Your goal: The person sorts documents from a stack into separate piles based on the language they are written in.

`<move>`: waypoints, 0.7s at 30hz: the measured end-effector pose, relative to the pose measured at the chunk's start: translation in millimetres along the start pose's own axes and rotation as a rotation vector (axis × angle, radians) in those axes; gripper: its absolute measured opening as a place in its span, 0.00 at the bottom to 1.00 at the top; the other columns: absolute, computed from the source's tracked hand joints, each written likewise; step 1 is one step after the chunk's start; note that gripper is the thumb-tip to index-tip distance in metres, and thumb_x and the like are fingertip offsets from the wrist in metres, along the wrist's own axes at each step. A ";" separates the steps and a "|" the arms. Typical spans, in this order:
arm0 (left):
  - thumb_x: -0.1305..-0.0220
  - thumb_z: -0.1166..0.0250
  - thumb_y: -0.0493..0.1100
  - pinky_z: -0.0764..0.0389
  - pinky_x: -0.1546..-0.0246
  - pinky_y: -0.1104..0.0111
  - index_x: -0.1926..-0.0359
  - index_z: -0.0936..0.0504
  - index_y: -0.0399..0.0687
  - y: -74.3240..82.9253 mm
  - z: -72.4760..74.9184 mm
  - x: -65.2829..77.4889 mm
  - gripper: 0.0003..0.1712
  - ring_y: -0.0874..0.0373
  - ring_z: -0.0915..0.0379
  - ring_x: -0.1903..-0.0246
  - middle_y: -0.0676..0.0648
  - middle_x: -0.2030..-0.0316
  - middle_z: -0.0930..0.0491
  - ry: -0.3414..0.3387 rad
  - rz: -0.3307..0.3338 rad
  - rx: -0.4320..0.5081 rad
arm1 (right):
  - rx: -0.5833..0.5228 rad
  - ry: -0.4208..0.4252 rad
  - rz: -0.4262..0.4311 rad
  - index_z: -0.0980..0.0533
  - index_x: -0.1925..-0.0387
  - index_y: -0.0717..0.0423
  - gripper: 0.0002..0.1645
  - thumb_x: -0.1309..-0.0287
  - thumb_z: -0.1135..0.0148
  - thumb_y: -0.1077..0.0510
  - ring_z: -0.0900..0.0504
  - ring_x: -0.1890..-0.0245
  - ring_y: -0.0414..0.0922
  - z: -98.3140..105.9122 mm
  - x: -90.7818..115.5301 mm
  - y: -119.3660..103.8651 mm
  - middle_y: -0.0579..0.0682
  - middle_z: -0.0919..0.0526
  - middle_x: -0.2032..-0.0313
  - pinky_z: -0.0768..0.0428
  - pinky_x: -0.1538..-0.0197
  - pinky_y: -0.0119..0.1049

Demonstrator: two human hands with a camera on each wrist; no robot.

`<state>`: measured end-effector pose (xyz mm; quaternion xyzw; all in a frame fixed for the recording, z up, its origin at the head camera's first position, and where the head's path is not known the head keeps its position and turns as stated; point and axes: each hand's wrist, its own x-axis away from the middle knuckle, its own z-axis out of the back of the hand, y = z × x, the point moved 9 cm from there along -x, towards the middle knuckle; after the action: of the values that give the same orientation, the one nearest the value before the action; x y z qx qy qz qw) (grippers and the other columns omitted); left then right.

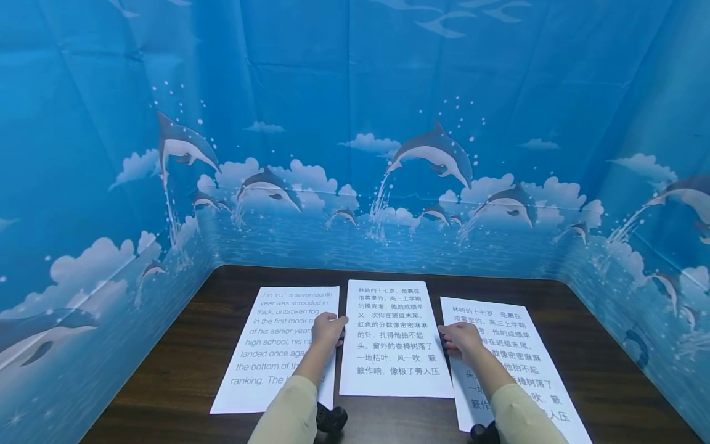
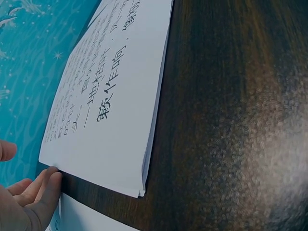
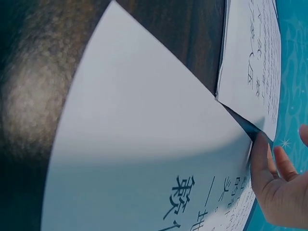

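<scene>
A stack of white sheets [image 1: 391, 385] printed with Chinese text lies between both hands. My left hand [image 1: 327, 332] is over the right edge of a sheet with English text [image 1: 266, 345], its fingertips at the stack's left side. In the left wrist view, the fingers [image 2: 48, 192] extend to the stack's edge, with the thumb apart from it. My right hand [image 1: 463, 338] touches the stack's right side, above another sheet with Chinese text [image 1: 516, 351]. The right wrist view shows the forefinger [image 3: 260, 159] reaching the stack's edge, the thumb held away.
All the papers lie on a dark wooden table [image 1: 183, 376]. A blue curtain [image 1: 310, 92] printed with dolphins and clouds encloses the table at the back and sides. The right sheet's near left corner comes close to the middle stack's corner.
</scene>
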<state>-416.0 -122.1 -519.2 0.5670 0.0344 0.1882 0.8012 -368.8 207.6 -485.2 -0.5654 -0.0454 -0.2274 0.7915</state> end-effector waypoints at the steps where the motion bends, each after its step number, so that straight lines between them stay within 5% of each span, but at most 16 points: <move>1: 0.47 0.42 0.49 0.26 0.81 0.72 0.50 0.33 0.36 -4.9 -2.1 -4.9 0.27 0.55 0.28 0.71 0.43 0.69 0.28 0.002 0.001 -0.005 | -0.003 -0.003 0.001 0.32 0.57 0.70 0.22 0.49 0.45 0.57 0.24 0.73 0.47 -0.6 0.5 -0.3 0.62 0.27 0.65 0.23 0.72 0.34; 4: 0.46 0.42 0.49 0.25 0.79 0.69 0.50 0.34 0.35 -5.9 -2.9 -6.1 0.28 0.54 0.28 0.72 0.42 0.69 0.28 -0.001 -0.001 0.006 | -0.016 -0.006 -0.008 0.32 0.57 0.70 0.21 0.49 0.45 0.57 0.25 0.75 0.46 -1.6 1.3 -0.1 0.61 0.27 0.66 0.24 0.72 0.33; 12: 0.46 0.43 0.43 0.28 0.85 0.75 0.52 0.32 0.33 26.4 15.8 32.2 0.23 0.55 0.28 0.75 0.42 0.71 0.29 -0.011 0.032 0.052 | -0.019 -0.008 -0.004 0.32 0.57 0.69 0.21 0.49 0.45 0.57 0.25 0.76 0.45 -2.3 0.4 0.9 0.61 0.26 0.67 0.24 0.73 0.33; 21: 0.49 0.42 0.39 0.24 0.79 0.69 0.56 0.31 0.31 28.5 19.2 35.1 0.20 0.52 0.27 0.73 0.41 0.72 0.28 -0.013 -0.005 0.144 | -0.085 -0.027 -0.050 0.32 0.56 0.70 0.22 0.50 0.44 0.58 0.25 0.76 0.43 -6.2 -3.2 6.9 0.57 0.26 0.70 0.24 0.73 0.31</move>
<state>-385.8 -119.2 -480.6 0.6244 0.0439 0.1797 0.7589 -370.0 204.7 -494.4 -0.6002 -0.0605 -0.2409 0.7603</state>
